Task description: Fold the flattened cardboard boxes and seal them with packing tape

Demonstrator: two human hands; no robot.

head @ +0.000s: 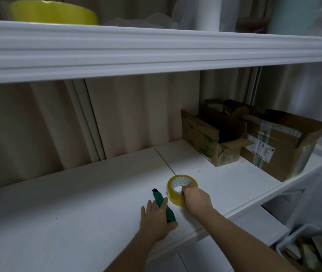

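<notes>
A roll of yellowish clear packing tape stands tilted on the white shelf board. My right hand grips it, fingers hooked into its core. Just to its left, a green utility knife with a black tip points away from me. It sits in the crook between the thumb and forefinger of my left hand, whose other fingers lie straight over the shelf. No flattened cardboard is in view.
Two opened, used cardboard boxes stand at the back right of the shelf. A thick white upper shelf hangs overhead with a yellow roll on it. A bin with scraps sits at the lower right.
</notes>
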